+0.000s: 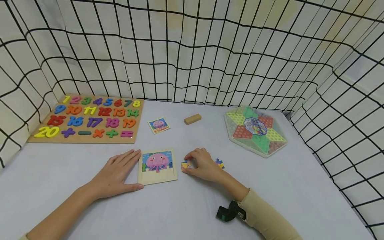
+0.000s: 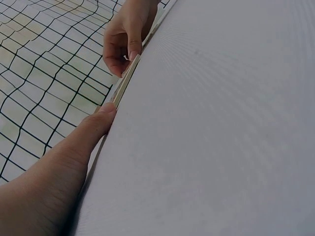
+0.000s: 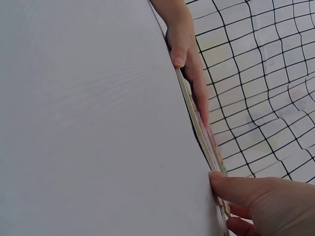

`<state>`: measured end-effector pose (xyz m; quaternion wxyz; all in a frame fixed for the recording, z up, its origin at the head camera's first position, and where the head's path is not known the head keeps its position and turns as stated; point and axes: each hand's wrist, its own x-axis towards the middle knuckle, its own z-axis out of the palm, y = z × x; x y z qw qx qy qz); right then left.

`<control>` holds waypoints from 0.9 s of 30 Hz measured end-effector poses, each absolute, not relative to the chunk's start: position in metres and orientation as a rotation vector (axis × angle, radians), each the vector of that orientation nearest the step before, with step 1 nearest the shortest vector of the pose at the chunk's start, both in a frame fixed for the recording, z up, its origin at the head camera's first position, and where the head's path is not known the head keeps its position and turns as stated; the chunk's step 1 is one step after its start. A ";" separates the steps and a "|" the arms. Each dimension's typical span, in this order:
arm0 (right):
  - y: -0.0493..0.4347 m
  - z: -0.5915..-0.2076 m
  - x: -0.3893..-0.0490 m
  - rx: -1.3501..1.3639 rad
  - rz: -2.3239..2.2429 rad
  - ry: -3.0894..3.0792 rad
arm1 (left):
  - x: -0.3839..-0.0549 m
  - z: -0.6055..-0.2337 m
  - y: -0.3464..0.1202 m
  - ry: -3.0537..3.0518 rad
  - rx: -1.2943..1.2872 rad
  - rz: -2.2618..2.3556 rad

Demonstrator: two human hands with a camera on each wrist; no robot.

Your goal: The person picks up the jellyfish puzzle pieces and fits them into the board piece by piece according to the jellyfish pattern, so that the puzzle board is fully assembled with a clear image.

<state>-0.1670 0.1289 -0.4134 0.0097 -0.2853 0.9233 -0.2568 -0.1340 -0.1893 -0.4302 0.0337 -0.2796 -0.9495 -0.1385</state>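
A square wooden puzzle tray [image 1: 160,178] lies in the middle of the table, its upper part filled with a pink jellyfish picture and its lower strip bare wood. My left hand [image 1: 115,175] rests along the tray's left edge, fingers straight, the thumb at the near left corner. Just right of the tray, my right hand [image 1: 205,166] pinches a yellow and blue puzzle piece [image 1: 184,165] between thumb and fingers, close over the table. More blue and yellow puzzle pieces [image 1: 220,163] lie behind that hand, partly hidden by it. Both wrist views show the tray edge-on.
A number board [image 1: 90,138] lies at the back left. Behind the tray are a small jellyfish picture card [image 1: 159,125] and a wooden block [image 1: 192,119]. A hexagonal star-patterned game box [image 1: 255,131] sits at the back right. Black netting [image 1: 186,63] encloses the table's back and sides.
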 end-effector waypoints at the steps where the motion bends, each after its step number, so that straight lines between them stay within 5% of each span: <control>1: 0.129 -0.413 -0.167 -0.892 -0.811 2.882 | -0.134 -0.430 -0.189 -2.919 -0.860 -0.426; 27: 0.124 -0.411 -0.165 -0.892 -1.181 2.679 | -0.133 -0.430 -0.189 -2.933 -0.848 -0.418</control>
